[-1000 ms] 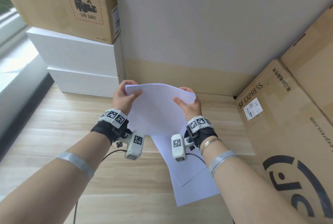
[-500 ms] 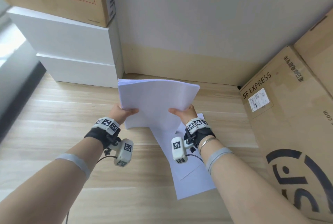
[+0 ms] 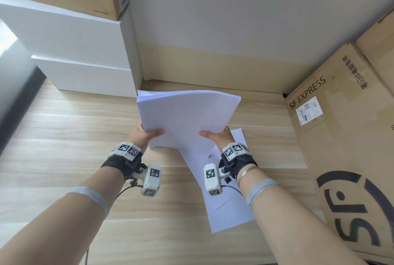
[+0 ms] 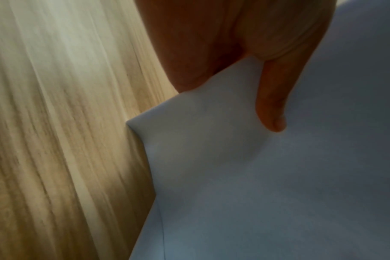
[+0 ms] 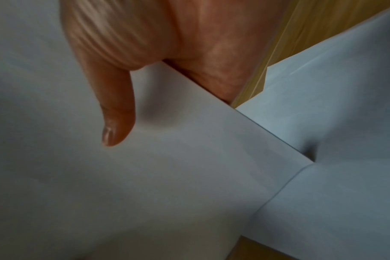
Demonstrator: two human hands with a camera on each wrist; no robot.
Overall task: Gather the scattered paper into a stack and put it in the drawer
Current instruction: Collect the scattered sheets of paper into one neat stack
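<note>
Left hand [image 3: 147, 134] and right hand [image 3: 217, 136] each pinch a lower corner of the white paper stack [image 3: 187, 115], thumbs on top, held above the light wooden bench [image 3: 74, 136]. Two loose white sheets [image 3: 230, 209] lie beneath, flat on bench.

You've got a light wood floor [image 3: 64, 128] here: loose paper sheets [image 3: 230, 211] lying lower center-right, white boxes [image 3: 85, 77] upper left, a cardboard box [image 3: 341, 158] along the right edge.

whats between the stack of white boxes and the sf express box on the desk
The held paper stack, gripped by left hand and right hand, with loose sheets beneath, in the head view.
</note>
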